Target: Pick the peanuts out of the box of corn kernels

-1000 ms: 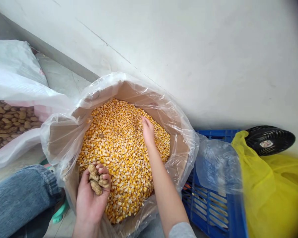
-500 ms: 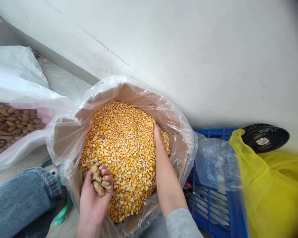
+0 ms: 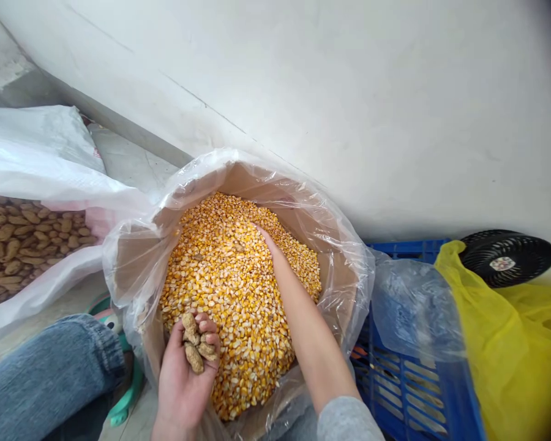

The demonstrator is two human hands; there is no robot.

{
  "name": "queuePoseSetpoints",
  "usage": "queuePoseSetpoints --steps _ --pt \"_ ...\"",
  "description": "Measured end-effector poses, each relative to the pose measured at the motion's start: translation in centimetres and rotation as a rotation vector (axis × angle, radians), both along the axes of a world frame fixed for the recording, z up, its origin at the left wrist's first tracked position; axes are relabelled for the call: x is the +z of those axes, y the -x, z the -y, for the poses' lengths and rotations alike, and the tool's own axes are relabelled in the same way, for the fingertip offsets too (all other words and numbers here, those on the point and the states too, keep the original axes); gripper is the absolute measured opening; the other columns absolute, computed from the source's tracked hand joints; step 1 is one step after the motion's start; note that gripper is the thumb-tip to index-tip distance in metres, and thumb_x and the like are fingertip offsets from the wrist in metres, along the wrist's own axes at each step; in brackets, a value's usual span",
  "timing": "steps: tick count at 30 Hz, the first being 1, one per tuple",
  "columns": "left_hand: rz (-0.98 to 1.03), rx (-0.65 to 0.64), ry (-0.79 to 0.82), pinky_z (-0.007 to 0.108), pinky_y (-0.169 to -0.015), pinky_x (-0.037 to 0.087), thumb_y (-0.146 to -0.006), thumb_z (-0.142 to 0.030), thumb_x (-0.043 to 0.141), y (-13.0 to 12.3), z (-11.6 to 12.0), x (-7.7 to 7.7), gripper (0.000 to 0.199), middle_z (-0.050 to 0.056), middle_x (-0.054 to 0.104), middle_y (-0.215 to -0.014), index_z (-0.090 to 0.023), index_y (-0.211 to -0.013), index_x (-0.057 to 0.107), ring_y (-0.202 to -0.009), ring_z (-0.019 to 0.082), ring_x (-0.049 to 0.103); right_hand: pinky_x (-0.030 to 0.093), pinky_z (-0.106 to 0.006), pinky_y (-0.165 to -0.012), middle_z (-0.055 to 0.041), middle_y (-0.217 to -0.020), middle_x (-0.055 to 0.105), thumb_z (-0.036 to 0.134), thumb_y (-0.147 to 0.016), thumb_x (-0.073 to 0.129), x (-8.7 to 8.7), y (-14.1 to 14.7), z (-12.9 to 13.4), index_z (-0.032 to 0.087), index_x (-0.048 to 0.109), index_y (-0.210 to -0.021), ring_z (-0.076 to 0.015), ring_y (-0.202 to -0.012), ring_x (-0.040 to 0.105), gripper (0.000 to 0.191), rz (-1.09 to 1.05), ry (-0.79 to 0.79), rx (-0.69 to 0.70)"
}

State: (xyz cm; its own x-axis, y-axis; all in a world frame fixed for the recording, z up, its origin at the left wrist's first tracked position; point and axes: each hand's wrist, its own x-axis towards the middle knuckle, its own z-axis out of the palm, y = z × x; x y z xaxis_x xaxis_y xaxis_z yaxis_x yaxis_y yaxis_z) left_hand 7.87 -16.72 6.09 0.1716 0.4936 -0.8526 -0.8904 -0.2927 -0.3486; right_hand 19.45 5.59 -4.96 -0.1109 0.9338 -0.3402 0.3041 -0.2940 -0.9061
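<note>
Loose yellow corn kernels (image 3: 229,294) fill a box (image 3: 298,214) lined with clear plastic (image 3: 344,245). My left hand (image 3: 183,383), palm up over the near left of the corn, is closed around several unshelled peanuts (image 3: 194,357). Deeper in the box, my right hand (image 3: 269,241) is pushed into the kernels near the middle of the heap. Its fingers are buried, so what they hold cannot be seen.
A white sack (image 3: 73,266) of peanuts (image 3: 22,242) lies open at left. At right stands a blue plastic crate (image 3: 413,398) with clear plastic, a yellow bag (image 3: 509,343) and a black slatted basket (image 3: 509,257). A white wall (image 3: 349,92) rises behind.
My right hand has moved left through the corn, from the right side of the heap toward its middle, with its fingers now buried. My left hand keeps the peanuts.
</note>
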Motion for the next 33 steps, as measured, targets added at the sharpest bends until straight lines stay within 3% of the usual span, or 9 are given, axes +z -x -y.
queuePoseSetpoints --steps 3,7,10,16,19,23,27,30,33 --pt "0.022 0.009 0.003 0.016 -0.044 0.043 -0.085 -0.018 0.026 0.1 -0.1 0.1 0.027 0.001 0.049 -0.065 -0.014 -0.076 0.051 -0.055 0.007 0.049 0.042 -0.022 -0.075 -0.0037 -0.079 0.065 0.034 -0.075 0.042 1.8 2.2 1.2 0.002 0.061 -0.086 -0.0091 -0.077 0.059 0.039 -0.069 0.188 0.258" --pt "0.033 0.015 0.016 0.016 -0.044 0.044 -0.085 -0.02 0.026 0.2 -0.3 0.1 0.027 0.001 0.049 -0.066 -0.014 -0.075 0.05 -0.054 0.007 0.049 0.043 -0.027 -0.079 -0.0025 -0.096 0.063 0.039 -0.073 0.049 3.5 3.0 1.7 0.016 0.06 -0.097 -0.0129 -0.086 0.058 0.035 -0.138 0.255 0.447" --pt "0.034 0.018 0.02 0.016 -0.044 0.044 -0.085 -0.02 0.026 0.1 -0.4 0.1 0.027 0.001 0.049 -0.067 -0.014 -0.075 0.05 -0.055 0.007 0.05 0.037 -0.029 -0.088 -0.0014 -0.104 0.059 0.034 -0.072 0.051 3.6 1.2 0.9 0.021 0.062 -0.093 -0.0143 -0.098 0.052 0.027 0.04 0.114 0.444" --pt "-0.008 0.012 0.053 0.016 -0.042 0.043 -0.084 -0.018 0.028 0.1 -0.6 0.0 0.023 0.0 0.049 -0.067 -0.014 -0.076 0.05 -0.054 0.007 0.05 0.033 -0.034 -0.091 -0.0059 -0.102 0.058 0.027 -0.076 0.044 3.5 -3.1 0.9 0.02 0.062 -0.093 -0.0165 -0.099 0.05 0.025 0.521 -0.301 0.434" --pt "-0.035 0.008 0.068 0.016 -0.042 0.043 -0.084 -0.018 0.028 0.0 -0.7 0.0 0.024 0.0 0.049 -0.067 -0.014 -0.076 0.05 -0.054 0.007 0.05 0.034 -0.031 -0.089 -0.0055 -0.102 0.056 0.025 -0.078 0.041 3.7 -1.9 1.6 0.02 0.06 -0.096 -0.0152 -0.097 0.049 0.026 0.585 -0.45 0.513" --pt "-0.039 -0.007 0.079 0.016 -0.041 0.043 -0.084 -0.018 0.028 0.0 -0.7 0.1 0.024 0.0 0.049 -0.066 -0.014 -0.075 0.05 -0.053 0.007 0.05 0.037 -0.029 -0.085 -0.0039 -0.099 0.058 0.021 -0.078 0.041 3.0 1.7 1.3 0.021 0.057 -0.099 -0.0151 -0.094 0.05 0.027 0.651 -0.521 0.642" --pt "-0.033 -0.011 0.078 0.015 -0.041 0.044 -0.085 -0.019 0.028 0.0 -0.8 0.2 0.025 0.0 0.05 -0.066 -0.014 -0.076 0.051 -0.053 0.006 0.051 0.038 -0.032 -0.08 -0.0048 -0.093 0.059 0.023 -0.074 0.047 3.1 3.1 1.0 0.019 0.057 -0.093 -0.0184 -0.09 0.05 0.022 0.748 -0.526 0.627" --pt "-0.061 -0.034 0.103 0.015 -0.042 0.045 -0.084 -0.018 0.029 0.1 -0.9 0.3 0.024 0.0 0.051 -0.066 -0.014 -0.076 0.051 -0.053 0.007 0.053 0.04 -0.03 -0.075 -0.0033 -0.09 0.06 0.026 -0.076 0.046 5.3 2.3 2.6 0.02 0.053 -0.1 -0.0162 -0.082 0.053 0.026 0.698 -0.458 0.566" --pt "-0.108 -0.063 0.152 0.017 -0.046 0.048 -0.084 -0.017 0.031 0.1 -1.2 0.3 0.023 0.001 0.053 -0.066 -0.014 -0.074 0.052 -0.054 0.007 0.055 0.042 -0.026 -0.068 -0.001 -0.086 0.06 0.029 -0.078 0.044 9.3 1.4 6.1 0.023 0.04 -0.115 -0.0125 -0.071 0.054 0.038 0.618 -0.321 0.57"
